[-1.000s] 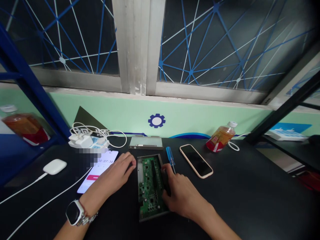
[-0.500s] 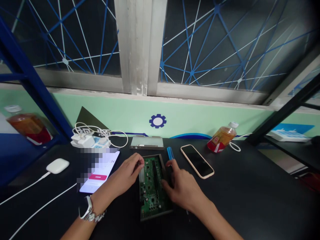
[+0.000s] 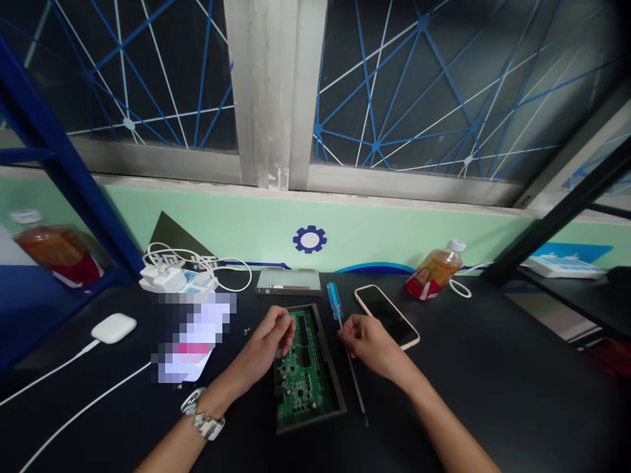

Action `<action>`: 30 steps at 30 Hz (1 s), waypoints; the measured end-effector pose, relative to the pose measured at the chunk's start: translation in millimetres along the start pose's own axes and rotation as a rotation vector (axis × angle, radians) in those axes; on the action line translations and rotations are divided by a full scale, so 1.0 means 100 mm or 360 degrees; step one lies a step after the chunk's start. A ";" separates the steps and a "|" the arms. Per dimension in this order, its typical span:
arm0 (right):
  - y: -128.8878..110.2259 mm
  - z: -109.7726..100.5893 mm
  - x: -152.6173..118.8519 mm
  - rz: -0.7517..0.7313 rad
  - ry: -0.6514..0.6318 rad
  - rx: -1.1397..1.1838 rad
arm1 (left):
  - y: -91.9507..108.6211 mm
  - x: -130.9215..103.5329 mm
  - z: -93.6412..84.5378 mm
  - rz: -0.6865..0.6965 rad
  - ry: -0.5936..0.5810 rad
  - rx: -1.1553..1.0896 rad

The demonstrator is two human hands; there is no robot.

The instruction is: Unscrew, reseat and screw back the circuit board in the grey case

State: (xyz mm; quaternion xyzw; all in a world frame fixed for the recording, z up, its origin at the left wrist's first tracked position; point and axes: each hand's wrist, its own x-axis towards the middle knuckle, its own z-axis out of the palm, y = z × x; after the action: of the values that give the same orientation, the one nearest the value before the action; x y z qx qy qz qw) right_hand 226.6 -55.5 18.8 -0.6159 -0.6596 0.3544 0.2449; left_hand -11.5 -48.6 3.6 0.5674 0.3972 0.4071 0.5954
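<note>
A green circuit board [image 3: 302, 387] sits in a shallow dark metal housing [image 3: 331, 374] in front of me. Over its upper left edge is my left hand [image 3: 273, 335], its fingers curled and pinched together; whatever they hold is hidden. To the right of the housing lies a screwdriver [image 3: 354, 376] with a clear blue handle, pointing away from me, its tip toward me. My right hand [image 3: 369, 341] is closed, thumb and fingertips pinched at the shaft just below the handle. A few tiny metal pieces, apparently screws [image 3: 247, 331], lie left of the housing.
A cream-edged phone [image 3: 387, 314] lies beyond my right hand, near a drink bottle [image 3: 434, 272]. At left are a lit, partly blurred phone screen [image 3: 197, 348], a white charging case [image 3: 114, 328] and a power strip with cables [image 3: 170, 279]. A metal plate [image 3: 288, 281] stands by the wall.
My right hand has drawn back to the right from the housing's edge to the screwdriver's shaft, uncovering the board's right side. My left hand has shifted slightly right and curled tighter.
</note>
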 end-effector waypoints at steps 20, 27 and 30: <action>-0.32 0.18 -0.06 -0.0507 0.0530 0.1480 | 0.05 0.00 0.11 -0.0257 0.0126 -0.0915; -0.31 0.18 -0.07 -0.0522 0.0524 0.1515 | 0.03 0.00 0.10 -0.0245 0.0133 -0.0927; -0.31 0.18 -0.06 -0.0508 0.0536 0.1522 | 0.04 0.00 0.10 -0.0249 0.0127 -0.0931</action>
State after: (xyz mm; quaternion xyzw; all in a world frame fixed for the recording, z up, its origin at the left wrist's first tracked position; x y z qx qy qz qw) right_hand 193.8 -64.5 32.4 -0.3760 -0.4614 0.4700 0.6518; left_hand -1.8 -52.3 8.0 0.3231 0.3288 0.4789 0.7471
